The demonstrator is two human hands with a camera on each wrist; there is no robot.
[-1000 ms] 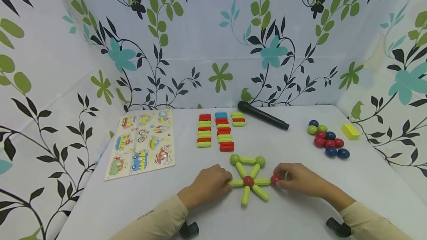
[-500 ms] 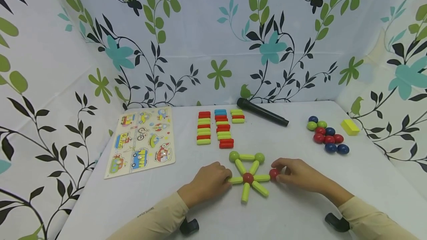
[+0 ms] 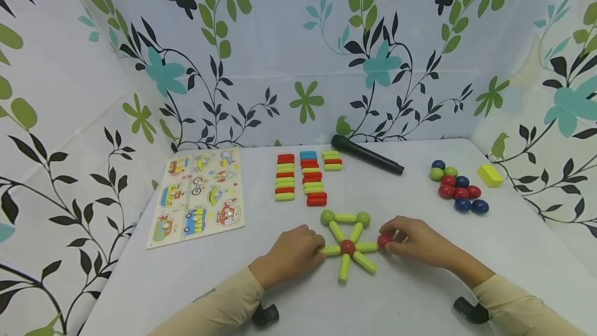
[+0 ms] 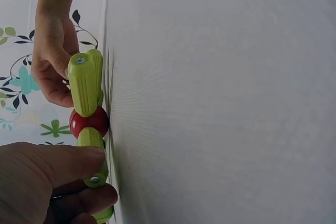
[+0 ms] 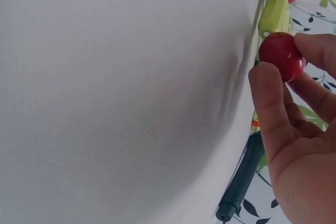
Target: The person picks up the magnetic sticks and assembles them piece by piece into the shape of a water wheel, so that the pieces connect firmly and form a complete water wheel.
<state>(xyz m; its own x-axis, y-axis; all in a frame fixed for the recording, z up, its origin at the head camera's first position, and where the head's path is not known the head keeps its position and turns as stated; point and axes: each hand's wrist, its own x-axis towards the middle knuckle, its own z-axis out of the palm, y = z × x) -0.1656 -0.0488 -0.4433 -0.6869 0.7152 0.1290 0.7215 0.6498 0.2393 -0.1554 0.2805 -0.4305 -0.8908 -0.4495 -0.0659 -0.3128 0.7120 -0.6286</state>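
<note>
A: Since a second ago the right hand (image 3: 422, 245) has slid the red ball (image 3: 384, 241) the last bit leftward; it now touches the tip of the right-pointing green stick (image 3: 367, 247). The left hand (image 3: 294, 250) has hardly moved.

B: Take it big to small. What carries everything?

A: The desk (image 3: 420, 294), white-covered. On it, near the front edge and between the hands, lies the star (image 3: 347, 247): green sticks spreading from a red hub, two of them topped with green balls joined by another stick.

B: And the hands?

A: The right pinches the red ball between thumb (image 5: 268, 103) and fingertips, narrow, curled round it. The left has its fingers (image 4: 63, 163) curled on the left-pointing stick (image 3: 330, 251), pressing it down.

B: So how would you finish the join cleanly?

A: I judge the ball should meet the stick's end squarely, along the stick's line, low on the desk. A sideways push could swing that spoke off the hub. The left hand's bracing looks right; it should hold until the ball seats.

B: Then letting go?

A: Open the pinch gently, lifting straight off, so the ball isn't dragged away. The spare balls (image 3: 459, 192) and stick rows (image 3: 305, 180) lie well apart, out of the way.
</note>
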